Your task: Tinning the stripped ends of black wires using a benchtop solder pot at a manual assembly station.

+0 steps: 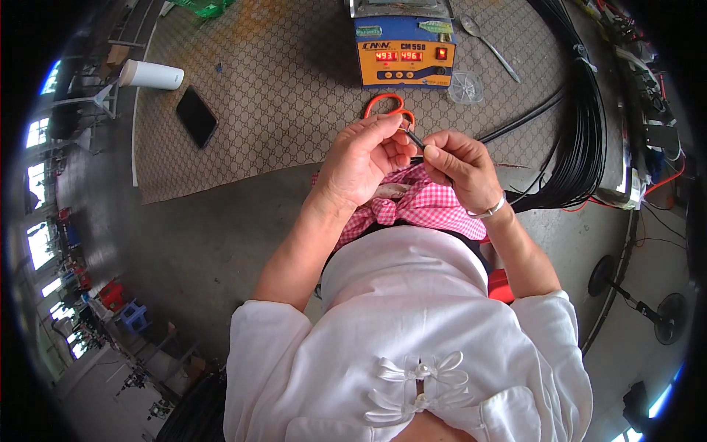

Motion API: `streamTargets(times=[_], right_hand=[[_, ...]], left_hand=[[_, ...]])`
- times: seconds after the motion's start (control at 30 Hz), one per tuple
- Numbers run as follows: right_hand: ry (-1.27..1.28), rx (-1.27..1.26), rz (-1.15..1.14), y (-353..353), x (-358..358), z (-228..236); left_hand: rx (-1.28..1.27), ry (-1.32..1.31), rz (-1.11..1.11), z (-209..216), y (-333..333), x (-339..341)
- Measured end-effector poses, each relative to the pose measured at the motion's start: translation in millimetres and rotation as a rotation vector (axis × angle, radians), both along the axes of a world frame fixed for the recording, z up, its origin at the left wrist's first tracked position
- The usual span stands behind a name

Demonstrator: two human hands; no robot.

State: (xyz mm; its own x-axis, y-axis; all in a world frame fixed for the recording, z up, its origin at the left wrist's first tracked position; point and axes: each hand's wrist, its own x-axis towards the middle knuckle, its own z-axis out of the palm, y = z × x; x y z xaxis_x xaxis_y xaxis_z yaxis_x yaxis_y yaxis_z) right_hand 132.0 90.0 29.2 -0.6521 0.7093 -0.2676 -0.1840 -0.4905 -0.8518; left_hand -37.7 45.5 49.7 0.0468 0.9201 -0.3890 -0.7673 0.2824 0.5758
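In front of my body, both hands meet over a thin black cable (417,140). My right hand (469,168) is closed, pinching the cable between thumb and fingers. My left hand (366,158) is also closed, with its thumb and forefinger on the small bare wires at the cable's end; its other fingers curl loosely beneath. Just beyond my left fingertips lie scissors with orange-red handles (384,96), their blades hidden behind my hands. A pink checked cloth (431,200) is tied at my waist.
A blue and orange solder pot (405,62) with a red display stands at the table's far side. Beside it are a clear plastic dish (465,87) and a spoon (492,48). Thick black cables (582,132) hang over the right edge. A phone (197,117) and white bottle (151,75) lie left.
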Motion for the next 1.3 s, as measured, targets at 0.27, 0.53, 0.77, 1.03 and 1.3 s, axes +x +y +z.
streamTargets(times=[0.27,0.53,0.77,1.03,1.3], right_hand=[[-0.010,0.013,-0.003,0.8,-0.3,1.5],[0.037,0.010,-0.090,8.4,-3.8,2.5],[0.002,0.106,-0.162,4.3,-7.6,8.1],[-0.016,0.338,-0.234,-4.6,-12.6,5.5],[0.031,0.066,-0.047,-3.3,-2.1,12.1]], left_hand=[[-0.022,-0.012,0.024,1.4,-0.8,0.9],[0.029,0.323,0.099,0.9,-13.9,12.6],[0.175,0.505,0.246,4.8,-12.1,24.3],[0.165,0.553,0.289,7.2,-12.9,25.1],[0.183,0.426,0.109,7.2,-10.6,5.0]])
